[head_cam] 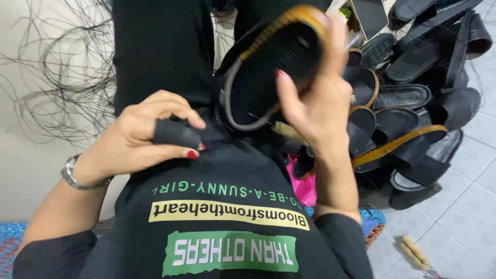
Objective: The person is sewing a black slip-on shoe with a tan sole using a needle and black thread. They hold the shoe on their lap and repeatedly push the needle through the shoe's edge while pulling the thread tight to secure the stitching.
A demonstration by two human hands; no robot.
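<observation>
My right hand grips a black sandal with a tan stitched edge, holding it up with its sole side facing me; the hand is blurred. My left hand, with a metal watch on the wrist, is closed around a small black piece, probably a strap, resting against my black shirt. The two hands are close together over my lap.
A heap of black sandals, some with tan edges, lies on the tiled floor at the right. A pink bag sits beside my lap. A tool with pale handles lies at the lower right. Loose black threads spread at the left.
</observation>
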